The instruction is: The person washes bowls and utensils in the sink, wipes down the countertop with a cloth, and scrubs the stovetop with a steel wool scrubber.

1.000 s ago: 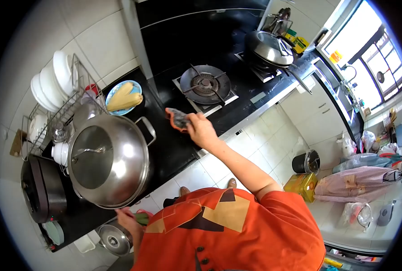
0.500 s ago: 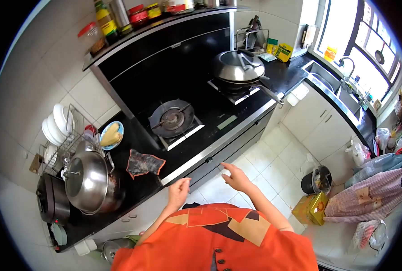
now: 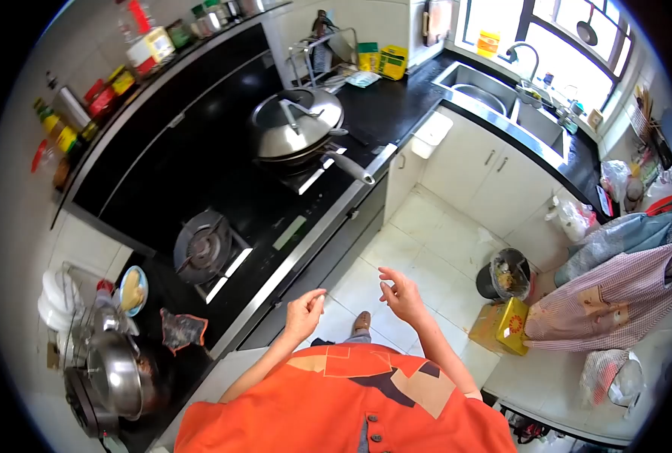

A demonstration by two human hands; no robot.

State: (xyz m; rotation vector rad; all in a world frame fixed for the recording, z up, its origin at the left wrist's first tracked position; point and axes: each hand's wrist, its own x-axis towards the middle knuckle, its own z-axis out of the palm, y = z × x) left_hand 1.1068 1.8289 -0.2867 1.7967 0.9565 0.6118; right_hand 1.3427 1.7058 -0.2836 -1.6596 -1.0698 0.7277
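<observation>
My left hand (image 3: 304,313) hangs in front of my orange top, above the floor by the stove's front edge. Its fingers are loosely bent, with nothing in them. To its right my right hand (image 3: 404,296) is also bare, the index finger stretched out and apart from the thumb. Neither hand touches anything. Nearest the left hand is the stove front (image 3: 275,302). On the counter to the left lies a dark cloth with an orange edge (image 3: 183,331). A lidded wok (image 3: 296,124) sits on the far burner, its handle sticking out over the edge; the near burner (image 3: 202,248) is bare.
At left stand a big lidded steel pot (image 3: 117,374), a rice cooker (image 3: 87,404) and a plate of yellowish food (image 3: 133,291). A double sink (image 3: 494,98) is under the window. On the right are a bin (image 3: 494,279), a yellow box (image 3: 502,326) and a hanging checked apron (image 3: 607,302).
My view has turned to the right, so stove and pots have shifted left and the sink shows more fully. A brown shoe has come into view below the hands. Both hands remain bare.
</observation>
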